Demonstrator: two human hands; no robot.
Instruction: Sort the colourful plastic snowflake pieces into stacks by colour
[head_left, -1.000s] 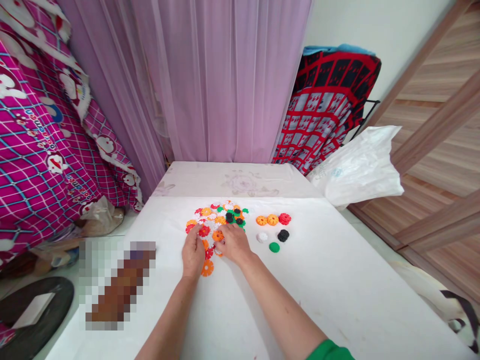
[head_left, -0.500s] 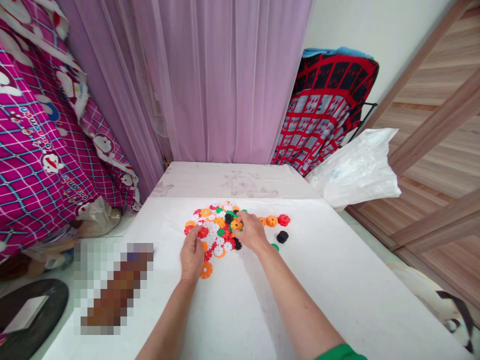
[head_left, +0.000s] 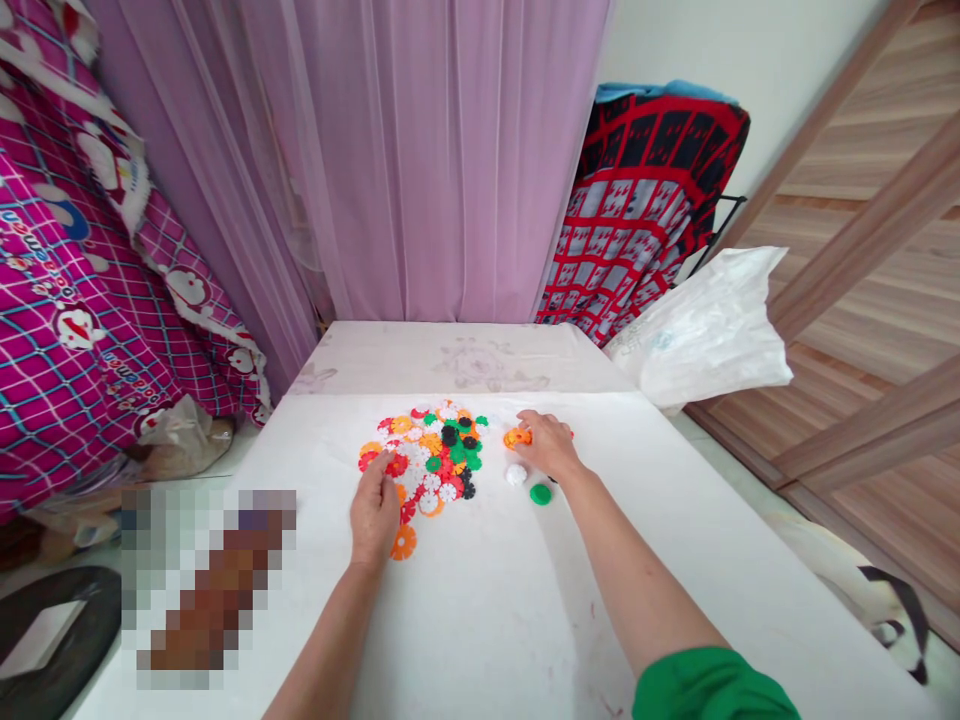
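Bearing discs (head_left: 433, 464) — white table (head_left: 480, 600), lilac curtain (head_left: 427, 160) behind

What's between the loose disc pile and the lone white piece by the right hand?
The head view shows only bare white tabletop between the disc pile and the lone white piece.

A lilac curtain (head_left: 435, 170) hangs behind the far edge of the table (head_left: 465, 630), pale wall (head_left: 675, 40) and wooden doors (head_left: 862, 235) beyond its right edge, pale floor (head_left: 225, 464) beyond its left.
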